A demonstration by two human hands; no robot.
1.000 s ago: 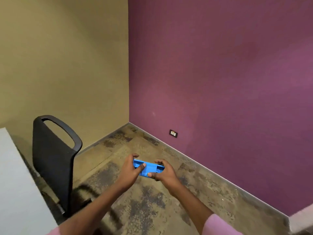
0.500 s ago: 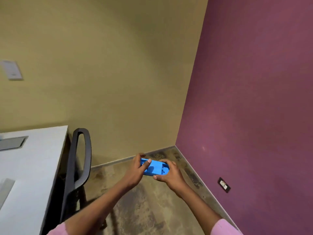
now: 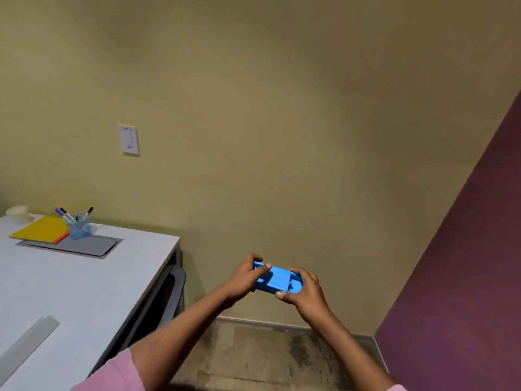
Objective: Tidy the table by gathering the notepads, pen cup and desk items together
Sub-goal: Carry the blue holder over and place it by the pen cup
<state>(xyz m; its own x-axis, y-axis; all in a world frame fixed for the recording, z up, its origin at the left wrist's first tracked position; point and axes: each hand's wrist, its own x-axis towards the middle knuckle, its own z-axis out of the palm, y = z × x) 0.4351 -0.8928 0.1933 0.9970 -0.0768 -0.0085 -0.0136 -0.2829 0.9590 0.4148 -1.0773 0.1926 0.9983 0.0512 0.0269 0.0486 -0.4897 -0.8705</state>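
Notepads (image 3: 42, 228), yellow on top with an orange edge showing beneath, lie at the far left of the white table (image 3: 84, 292), well apart from both hands. A small blue plastic piece (image 3: 275, 279) is held in the air to the right of the table, over the floor (image 3: 253, 359). The left hand (image 3: 244, 280) closes its grip on the left end of the piece, thumb laid across the top and fingers curled around the far edge. The right hand (image 3: 306, 290) closes its grip on the right end, thumb pressed under the near edge and fingers wrapped over the top. Both forearms reach forward from pink sleeves (image 3: 112, 373) at the bottom of the view.

Just beside the notepads on their right stands the pen cup (image 3: 78, 225), a clear bluish cup with several markers leaning out of it. Cup and notepads rest partly on a flat gray pad (image 3: 84, 246). Behind the notepads, at the table's far left corner, sits a pale round thing (image 3: 17, 213), too blurred to name. A gray strip (image 3: 25, 345) lies near the table's front left edge. A dark chair back (image 3: 172, 294) is tucked against the table's right side. On the tan wall (image 3: 282, 108) above the table is a white switch plate (image 3: 128, 140); a purple wall (image 3: 465, 277) meets the tan one at the right.
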